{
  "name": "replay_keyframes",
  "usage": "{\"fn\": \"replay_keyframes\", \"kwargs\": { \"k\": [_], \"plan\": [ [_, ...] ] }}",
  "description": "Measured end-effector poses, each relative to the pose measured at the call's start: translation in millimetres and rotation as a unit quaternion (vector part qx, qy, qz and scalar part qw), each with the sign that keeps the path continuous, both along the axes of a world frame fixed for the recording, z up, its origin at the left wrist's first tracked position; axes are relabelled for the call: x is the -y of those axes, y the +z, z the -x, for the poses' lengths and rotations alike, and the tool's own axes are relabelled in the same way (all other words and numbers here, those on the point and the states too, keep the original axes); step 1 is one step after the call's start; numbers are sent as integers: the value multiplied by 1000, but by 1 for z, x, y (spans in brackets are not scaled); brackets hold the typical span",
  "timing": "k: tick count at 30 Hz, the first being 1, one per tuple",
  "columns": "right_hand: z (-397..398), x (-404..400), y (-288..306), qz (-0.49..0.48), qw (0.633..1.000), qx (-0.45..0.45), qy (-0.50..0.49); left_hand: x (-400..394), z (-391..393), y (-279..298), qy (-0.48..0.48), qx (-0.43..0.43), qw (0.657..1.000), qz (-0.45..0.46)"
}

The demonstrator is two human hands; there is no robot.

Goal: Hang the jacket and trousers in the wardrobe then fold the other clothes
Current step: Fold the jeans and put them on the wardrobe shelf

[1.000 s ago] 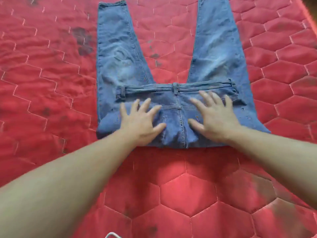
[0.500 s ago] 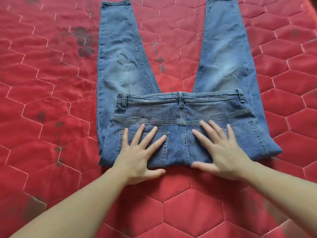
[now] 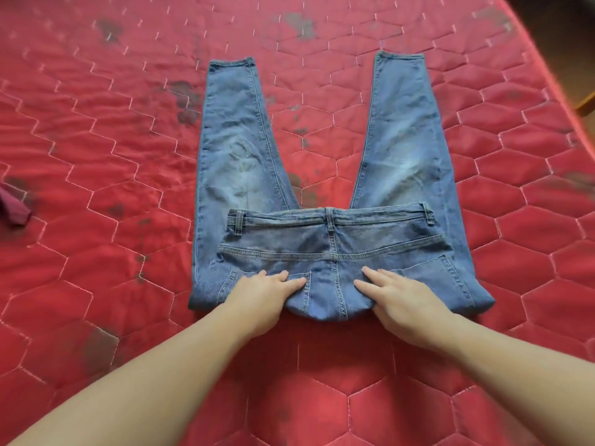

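Left hand [image 3: 262, 296] and right hand [image 3: 404, 300] palm-down at near fold edge of blue jeans [image 3: 335, 239]. Fingers together, lying flat on denim, thumbs tucked under edge; grip uncertain. Jeans on red quilted mattress [image 3: 96, 156], seat folded over legs. Half second earlier: fingers splayed, fold edge flat; now bulged between hands. No legible labels.

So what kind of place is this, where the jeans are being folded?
Most likely a bedroom: the blue jeans lie spread on a red quilted mattress with hexagon stitching, both hands flat on them, and its edge drops to a brown floor at the far right.
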State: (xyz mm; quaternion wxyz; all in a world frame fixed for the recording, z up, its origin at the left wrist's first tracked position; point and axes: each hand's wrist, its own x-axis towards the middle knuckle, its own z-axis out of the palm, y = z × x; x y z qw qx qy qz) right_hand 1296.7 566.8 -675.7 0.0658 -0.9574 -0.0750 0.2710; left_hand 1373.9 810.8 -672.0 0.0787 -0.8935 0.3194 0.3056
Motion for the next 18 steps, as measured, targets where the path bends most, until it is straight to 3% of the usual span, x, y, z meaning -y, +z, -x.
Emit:
{"fn": "replay_keyframes", "kwargs": {
  "k": [6,10,13,16,18],
  "plan": [
    [36,-11,22,7,999,-32,26,1,28,37,35,-109,993,-28],
    [27,-16,51,-53,975,-212,-45,2,35,69,49,-219,970,-97],
    [14,-20,78,-12,941,-337,-41,3,32,91,46,-244,947,-203],
    [-2,-21,96,15,936,-337,-98,-1,14,107,96,-244,943,-203],
    [-26,-19,103,48,951,-296,-73,-4,-6,113,101,-199,954,-199]
  ]
}}
